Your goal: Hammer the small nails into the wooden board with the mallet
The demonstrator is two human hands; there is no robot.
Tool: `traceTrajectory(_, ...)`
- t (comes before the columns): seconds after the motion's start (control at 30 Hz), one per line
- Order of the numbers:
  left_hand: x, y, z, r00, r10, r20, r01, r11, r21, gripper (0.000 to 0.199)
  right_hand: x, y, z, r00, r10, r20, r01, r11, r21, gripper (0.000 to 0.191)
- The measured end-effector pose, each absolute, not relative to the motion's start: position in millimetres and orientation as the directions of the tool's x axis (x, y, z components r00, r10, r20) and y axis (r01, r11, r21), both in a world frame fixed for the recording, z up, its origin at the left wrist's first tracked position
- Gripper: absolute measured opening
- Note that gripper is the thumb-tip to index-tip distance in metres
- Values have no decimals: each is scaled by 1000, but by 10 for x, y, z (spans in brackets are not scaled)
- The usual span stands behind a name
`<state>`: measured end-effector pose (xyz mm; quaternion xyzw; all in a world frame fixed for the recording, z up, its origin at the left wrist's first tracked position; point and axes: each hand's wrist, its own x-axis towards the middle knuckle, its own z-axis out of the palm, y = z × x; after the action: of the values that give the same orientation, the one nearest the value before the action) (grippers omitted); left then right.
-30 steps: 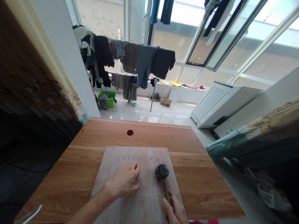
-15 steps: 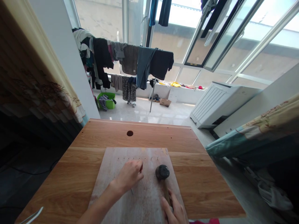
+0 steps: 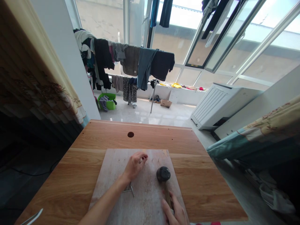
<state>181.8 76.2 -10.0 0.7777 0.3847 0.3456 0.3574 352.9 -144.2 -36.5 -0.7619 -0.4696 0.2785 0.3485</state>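
Observation:
A pale, worn board [image 3: 145, 200] lies on the wooden table [image 3: 206, 184]. My left hand [image 3: 136, 164] is over the board's upper part, its fingers pinched at the row of small holes; whatever they hold is too small to make out. My right hand [image 3: 174, 209] grips the wooden handle of a mallet [image 3: 163, 174], whose black head rests low over the board's right side. Several loose nails [image 3: 132, 190] lie beside my left wrist. Two small nails [image 3: 158, 160] stand near the board's top right.
A round hole [image 3: 130, 134] is in the table's far part. A white curved object [image 3: 35, 217] sits at the near left corner. Beyond the table are a clothes rack with laundry [image 3: 131, 61], a green basket [image 3: 110, 103] and a white cabinet [image 3: 217, 103].
My left hand has moved forward and slightly right, toward the row of holes, uncovering more of the loose nails. My right hand and the mallet have hardly moved.

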Motion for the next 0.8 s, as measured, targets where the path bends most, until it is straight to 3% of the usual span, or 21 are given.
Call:
traceTrajectory(0.4, 1843, 757, -165, 474, 834, 281, 386, -484, 785, 13, 3482, -1240, -190, 471, 866, -170, 425, -391, -816, 59)
traceTrajectory(0.67, 1839, 721, -105, 501, 837, 222, 419, -459, 784, 20, 3301, -904, 178, 289, 916, -278, 211, -345, -915, 65)
traceTrajectory(0.8, 1844, 726, -99, 498, 843, 204, 405, -434, 804, 30, 3247, -717, 262, 242, 939, -246, 185, -293, -938, 62)
